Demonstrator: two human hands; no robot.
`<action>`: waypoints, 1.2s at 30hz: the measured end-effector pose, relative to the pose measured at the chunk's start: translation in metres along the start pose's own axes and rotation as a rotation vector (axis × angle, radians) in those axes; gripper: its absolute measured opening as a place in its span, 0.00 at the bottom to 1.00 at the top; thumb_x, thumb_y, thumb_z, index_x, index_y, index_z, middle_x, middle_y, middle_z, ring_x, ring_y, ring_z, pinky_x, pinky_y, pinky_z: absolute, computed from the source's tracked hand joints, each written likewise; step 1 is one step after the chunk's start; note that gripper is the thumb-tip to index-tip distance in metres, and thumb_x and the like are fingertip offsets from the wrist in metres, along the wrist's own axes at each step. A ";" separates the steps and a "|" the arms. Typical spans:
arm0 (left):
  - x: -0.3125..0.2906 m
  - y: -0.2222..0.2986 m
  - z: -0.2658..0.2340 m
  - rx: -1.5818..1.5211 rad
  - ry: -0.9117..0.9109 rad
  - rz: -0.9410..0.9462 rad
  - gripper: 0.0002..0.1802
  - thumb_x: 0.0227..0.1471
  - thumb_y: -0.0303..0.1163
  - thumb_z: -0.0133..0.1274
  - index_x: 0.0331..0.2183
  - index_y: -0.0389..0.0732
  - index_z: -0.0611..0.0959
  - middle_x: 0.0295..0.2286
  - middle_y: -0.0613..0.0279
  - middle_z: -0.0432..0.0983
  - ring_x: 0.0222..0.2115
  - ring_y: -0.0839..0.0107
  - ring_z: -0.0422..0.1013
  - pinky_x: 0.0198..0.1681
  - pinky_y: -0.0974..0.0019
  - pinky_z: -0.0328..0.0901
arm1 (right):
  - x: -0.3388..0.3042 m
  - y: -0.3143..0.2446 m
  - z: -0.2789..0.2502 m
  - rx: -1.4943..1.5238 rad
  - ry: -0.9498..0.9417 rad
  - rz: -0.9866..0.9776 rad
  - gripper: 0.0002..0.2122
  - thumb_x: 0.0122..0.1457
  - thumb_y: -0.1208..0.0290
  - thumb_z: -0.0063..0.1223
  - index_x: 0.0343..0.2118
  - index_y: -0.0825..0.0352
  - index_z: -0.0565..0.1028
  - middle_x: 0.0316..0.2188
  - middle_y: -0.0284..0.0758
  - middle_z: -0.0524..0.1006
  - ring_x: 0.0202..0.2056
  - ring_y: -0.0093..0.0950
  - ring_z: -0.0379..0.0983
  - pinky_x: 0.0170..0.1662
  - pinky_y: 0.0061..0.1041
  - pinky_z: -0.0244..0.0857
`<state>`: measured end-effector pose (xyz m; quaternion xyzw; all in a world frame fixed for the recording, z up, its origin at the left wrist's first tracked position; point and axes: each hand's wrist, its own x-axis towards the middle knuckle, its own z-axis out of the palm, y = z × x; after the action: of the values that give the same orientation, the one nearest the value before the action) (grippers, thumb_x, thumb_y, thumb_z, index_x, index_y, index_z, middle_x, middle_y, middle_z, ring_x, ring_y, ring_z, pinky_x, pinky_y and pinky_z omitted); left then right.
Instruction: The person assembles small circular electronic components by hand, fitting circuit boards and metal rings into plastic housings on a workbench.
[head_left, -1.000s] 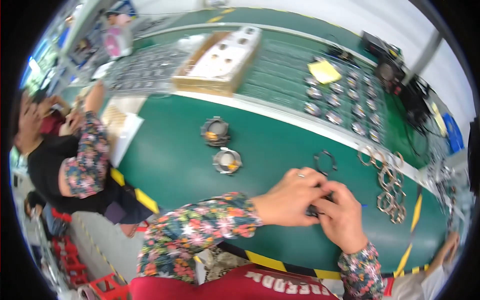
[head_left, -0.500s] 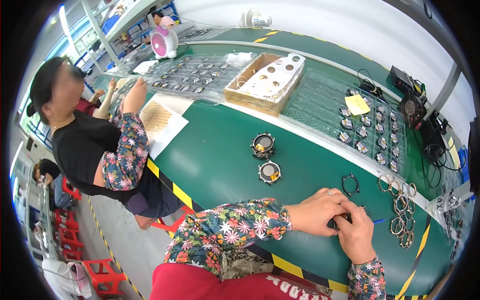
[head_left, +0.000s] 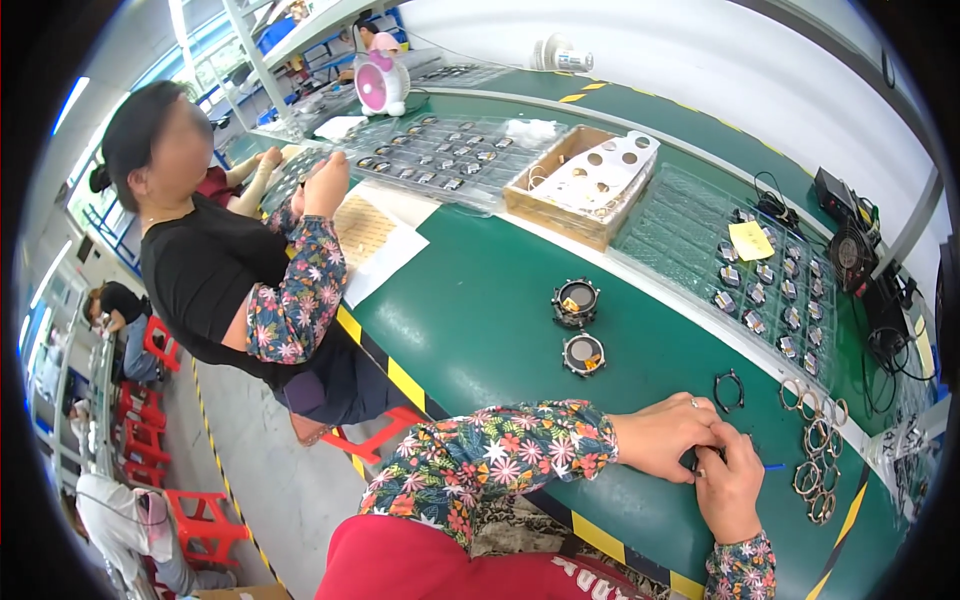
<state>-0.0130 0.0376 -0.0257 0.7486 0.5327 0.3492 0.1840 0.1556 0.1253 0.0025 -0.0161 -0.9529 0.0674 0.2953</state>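
My left hand [head_left: 668,438] and my right hand [head_left: 730,482] are pressed together on the green table [head_left: 480,320], fingers closed around a small dark part that is mostly hidden between them. A thin blue stick [head_left: 774,466] pokes out just right of my hands. A black ring [head_left: 729,390] lies just beyond my left hand. Two round black housings [head_left: 576,302] [head_left: 583,354] sit further left. Several metal rings [head_left: 815,450] lie to the right of my hands.
A co-worker in floral sleeves [head_left: 290,290] sits at my left, a hand on clear part trays [head_left: 430,160]. Behind stand a cardboard box [head_left: 585,185], a tray of small parts [head_left: 770,290] with a yellow note [head_left: 750,240], a pink fan [head_left: 376,84] and black fans with cables [head_left: 855,255].
The view has swung left, bringing the co-worker into the picture. My hands stay joined on the small part and have barely shifted on the table.
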 end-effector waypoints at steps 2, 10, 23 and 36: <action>0.001 0.001 -0.001 0.002 -0.003 -0.002 0.27 0.38 0.37 0.68 0.43 0.41 0.81 0.45 0.62 0.73 0.52 0.60 0.65 0.54 0.54 0.58 | 0.001 0.000 0.000 -0.004 0.001 0.001 0.09 0.40 0.82 0.58 0.28 0.71 0.78 0.42 0.38 0.75 0.32 0.34 0.73 0.31 0.32 0.68; 0.000 0.001 -0.006 -0.002 -0.004 -0.002 0.26 0.38 0.37 0.68 0.42 0.42 0.82 0.46 0.63 0.74 0.52 0.62 0.66 0.54 0.55 0.58 | 0.001 -0.005 -0.001 0.012 -0.015 0.045 0.09 0.37 0.84 0.59 0.26 0.71 0.76 0.41 0.40 0.76 0.33 0.37 0.74 0.33 0.33 0.69; 0.002 0.004 -0.006 -0.060 -0.034 -0.001 0.28 0.37 0.37 0.69 0.43 0.42 0.82 0.46 0.63 0.74 0.53 0.60 0.66 0.55 0.53 0.57 | -0.003 -0.002 -0.006 0.015 -0.013 0.023 0.06 0.43 0.82 0.57 0.26 0.71 0.74 0.45 0.39 0.75 0.32 0.34 0.73 0.31 0.33 0.69; -0.003 -0.002 -0.011 -0.004 -0.013 0.002 0.33 0.39 0.39 0.70 0.48 0.41 0.79 0.47 0.61 0.75 0.54 0.59 0.66 0.57 0.52 0.58 | 0.000 0.001 -0.007 0.147 -0.065 0.161 0.08 0.46 0.83 0.60 0.31 0.69 0.77 0.47 0.40 0.75 0.36 0.37 0.76 0.37 0.33 0.72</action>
<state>-0.0224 0.0346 -0.0202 0.7510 0.5302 0.3453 0.1886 0.1594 0.1272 0.0085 -0.0688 -0.9501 0.1608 0.2582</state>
